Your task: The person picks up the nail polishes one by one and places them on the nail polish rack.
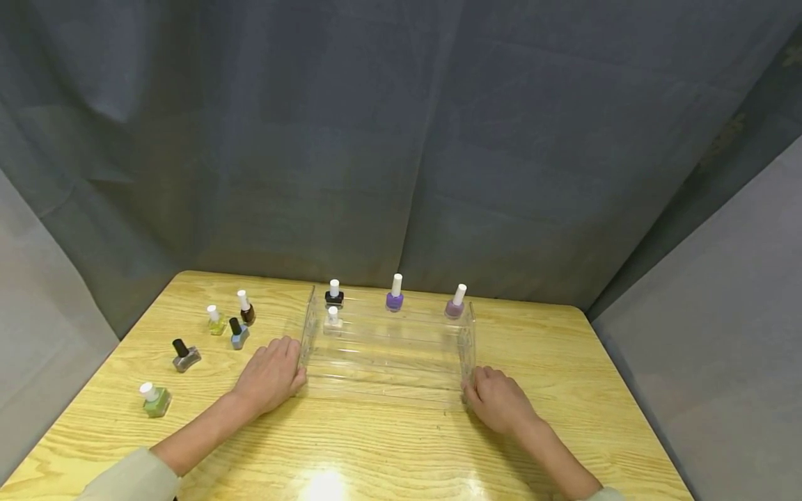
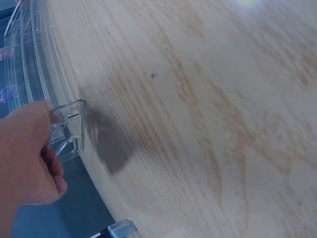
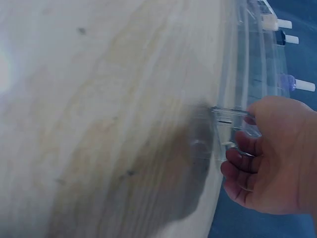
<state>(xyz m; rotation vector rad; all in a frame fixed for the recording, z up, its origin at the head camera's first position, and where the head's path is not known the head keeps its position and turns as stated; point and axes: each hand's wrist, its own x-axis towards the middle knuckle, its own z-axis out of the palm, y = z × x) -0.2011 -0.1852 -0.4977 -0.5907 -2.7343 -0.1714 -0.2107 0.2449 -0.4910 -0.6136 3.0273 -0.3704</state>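
Left hand (image 1: 271, 376): grips clear rack (image 1: 388, 348) at its left end wall.
Right hand (image 1: 498, 400): grips right wall, steadying it on the table (image 1: 388, 452).

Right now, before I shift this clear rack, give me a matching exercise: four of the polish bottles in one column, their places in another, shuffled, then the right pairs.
Bottles:
1. purple bottle
2. green bottle
3. black bottle
4. blue bottle

Places:
A. on the table, nearest the front left edge
B. top step of the rack, left end
C. top step of the rack, middle
D. on the table, just left of the rack, near the left hand

Pairs: 1-C, 2-A, 3-B, 4-D
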